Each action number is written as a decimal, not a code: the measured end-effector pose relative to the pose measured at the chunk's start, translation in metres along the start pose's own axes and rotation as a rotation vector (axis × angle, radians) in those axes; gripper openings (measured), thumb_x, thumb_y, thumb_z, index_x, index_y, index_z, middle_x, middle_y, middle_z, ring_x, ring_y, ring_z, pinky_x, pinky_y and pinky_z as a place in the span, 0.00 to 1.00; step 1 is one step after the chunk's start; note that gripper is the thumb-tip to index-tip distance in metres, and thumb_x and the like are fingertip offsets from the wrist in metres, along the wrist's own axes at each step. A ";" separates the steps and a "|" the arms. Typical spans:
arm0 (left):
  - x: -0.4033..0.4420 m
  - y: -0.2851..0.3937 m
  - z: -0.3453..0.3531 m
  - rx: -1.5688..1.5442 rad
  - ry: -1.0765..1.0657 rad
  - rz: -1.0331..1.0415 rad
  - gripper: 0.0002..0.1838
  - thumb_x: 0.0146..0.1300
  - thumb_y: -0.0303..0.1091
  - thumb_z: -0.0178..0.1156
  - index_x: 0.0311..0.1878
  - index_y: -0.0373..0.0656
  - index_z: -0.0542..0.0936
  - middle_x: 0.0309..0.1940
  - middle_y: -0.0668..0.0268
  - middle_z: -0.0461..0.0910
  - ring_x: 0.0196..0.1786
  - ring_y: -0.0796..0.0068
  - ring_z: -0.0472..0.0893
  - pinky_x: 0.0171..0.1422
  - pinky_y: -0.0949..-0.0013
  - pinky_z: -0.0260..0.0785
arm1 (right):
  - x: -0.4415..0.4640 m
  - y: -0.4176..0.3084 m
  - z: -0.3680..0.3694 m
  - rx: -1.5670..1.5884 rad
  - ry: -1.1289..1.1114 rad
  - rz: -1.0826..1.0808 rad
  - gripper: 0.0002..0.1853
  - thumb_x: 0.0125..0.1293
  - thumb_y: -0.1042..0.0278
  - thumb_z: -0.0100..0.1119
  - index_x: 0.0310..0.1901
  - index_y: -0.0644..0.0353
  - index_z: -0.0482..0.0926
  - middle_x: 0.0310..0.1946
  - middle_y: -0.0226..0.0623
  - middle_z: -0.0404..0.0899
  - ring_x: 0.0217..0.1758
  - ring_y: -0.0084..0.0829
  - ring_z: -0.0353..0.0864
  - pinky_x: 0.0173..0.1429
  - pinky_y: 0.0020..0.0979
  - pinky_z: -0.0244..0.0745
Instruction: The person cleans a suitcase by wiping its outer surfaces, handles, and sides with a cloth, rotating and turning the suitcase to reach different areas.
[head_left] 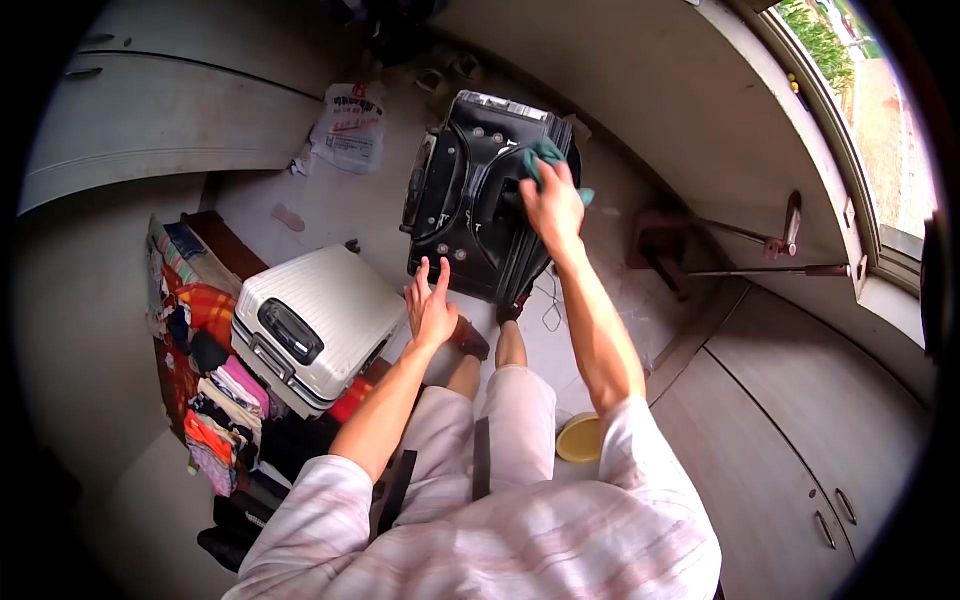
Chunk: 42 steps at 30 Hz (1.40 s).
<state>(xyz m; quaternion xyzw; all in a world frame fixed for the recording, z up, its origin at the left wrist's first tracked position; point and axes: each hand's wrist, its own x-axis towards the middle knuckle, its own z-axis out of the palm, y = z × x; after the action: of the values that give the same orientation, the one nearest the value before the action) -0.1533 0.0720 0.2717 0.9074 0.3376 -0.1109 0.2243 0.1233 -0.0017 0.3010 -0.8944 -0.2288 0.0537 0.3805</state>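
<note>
See a cropped cabinet (170,120) at upper left; clothes (235,385) at left, partly blocked by a white suitcase (350,310); near centre, an unclenched, empty left hand (432,310), cannot tell if touching the black suitcase (485,195) at upper centre on pale floor (380,210); over its right side, a right hand (553,210) gripping a half-hidden green cloth (544,155); a cut-off window (890,130) at upper right

At upper centre we see the black case (482,185), glossy and smooth, its studs (479,132) shiny like metal; the rag (546,154) is matt, crumpled cloth. Left of centre, the white case (345,300) looks like ribbed, satin plastic. At lower right, the matt cupboard (775,400) has metal-looking handles (846,506).
</note>
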 end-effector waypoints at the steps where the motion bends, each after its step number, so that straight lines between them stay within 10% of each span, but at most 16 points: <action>1: -0.001 0.001 -0.001 0.006 -0.005 -0.003 0.50 0.52 0.29 0.63 0.80 0.60 0.54 0.79 0.51 0.49 0.77 0.46 0.56 0.76 0.33 0.50 | 0.009 0.010 0.020 -0.164 -0.138 -0.128 0.14 0.59 0.66 0.59 0.46 0.59 0.81 0.41 0.46 0.77 0.39 0.48 0.82 0.42 0.46 0.78; 8: 0.006 0.003 -0.018 0.007 -0.120 -0.026 0.48 0.53 0.30 0.63 0.79 0.58 0.57 0.77 0.48 0.50 0.76 0.43 0.57 0.78 0.39 0.49 | -0.058 -0.003 0.043 -0.464 -0.754 -0.453 0.11 0.60 0.64 0.59 0.37 0.62 0.83 0.45 0.40 0.76 0.46 0.39 0.82 0.49 0.43 0.77; 13: 0.006 0.000 -0.021 0.012 -0.167 -0.034 0.49 0.53 0.31 0.64 0.80 0.58 0.54 0.78 0.50 0.48 0.77 0.44 0.55 0.78 0.35 0.46 | -0.042 0.016 0.015 -0.486 -0.691 -0.686 0.21 0.59 0.60 0.63 0.54 0.54 0.79 0.44 0.40 0.76 0.42 0.39 0.83 0.46 0.42 0.79; 18: 0.002 -0.005 -0.017 -0.024 -0.113 -0.014 0.51 0.52 0.28 0.63 0.80 0.60 0.53 0.78 0.50 0.47 0.78 0.46 0.53 0.78 0.32 0.44 | -0.035 0.003 0.044 -0.373 -0.507 -0.513 0.22 0.58 0.62 0.65 0.56 0.54 0.77 0.42 0.40 0.75 0.42 0.42 0.80 0.45 0.44 0.77; 23: 0.003 -0.012 -0.024 -0.051 -0.164 -0.001 0.51 0.52 0.27 0.63 0.80 0.63 0.53 0.79 0.53 0.46 0.78 0.47 0.52 0.79 0.33 0.43 | -0.101 0.009 -0.008 -0.085 -0.826 -0.146 0.27 0.57 0.66 0.63 0.61 0.54 0.78 0.47 0.47 0.76 0.49 0.48 0.81 0.53 0.45 0.77; 29: 0.004 -0.003 -0.025 -0.085 -0.149 -0.033 0.49 0.52 0.26 0.62 0.79 0.57 0.56 0.79 0.53 0.48 0.79 0.50 0.52 0.79 0.34 0.43 | 0.005 0.041 -0.028 0.353 0.000 0.268 0.18 0.60 0.65 0.62 0.50 0.64 0.81 0.41 0.50 0.85 0.48 0.36 0.85 0.54 0.35 0.77; 33: 0.007 -0.002 -0.025 -0.054 -0.176 -0.017 0.48 0.54 0.29 0.62 0.79 0.55 0.55 0.79 0.50 0.46 0.79 0.46 0.52 0.79 0.35 0.44 | 0.062 0.018 0.031 0.000 0.280 0.098 0.15 0.62 0.63 0.62 0.47 0.62 0.80 0.43 0.51 0.82 0.46 0.52 0.83 0.51 0.46 0.78; 39: 0.011 0.015 -0.007 -0.109 -0.085 -0.077 0.47 0.56 0.34 0.65 0.78 0.42 0.54 0.76 0.34 0.45 0.75 0.33 0.55 0.77 0.39 0.50 | 0.005 0.013 0.052 0.337 -0.350 0.096 0.16 0.61 0.60 0.57 0.43 0.63 0.80 0.41 0.56 0.82 0.47 0.58 0.81 0.51 0.46 0.76; 42: 0.018 0.026 -0.010 -0.070 -0.062 -0.097 0.44 0.56 0.37 0.65 0.75 0.34 0.58 0.75 0.32 0.49 0.74 0.32 0.56 0.78 0.41 0.48 | 0.009 0.038 0.018 0.389 -0.479 0.210 0.16 0.60 0.62 0.59 0.45 0.62 0.85 0.36 0.43 0.86 0.42 0.32 0.85 0.51 0.36 0.77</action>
<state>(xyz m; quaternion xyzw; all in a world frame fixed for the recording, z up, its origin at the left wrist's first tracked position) -0.1223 0.0693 0.2824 0.8778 0.3777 -0.1377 0.2604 0.1409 -0.0090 0.2625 -0.7858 -0.2036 0.3442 0.4718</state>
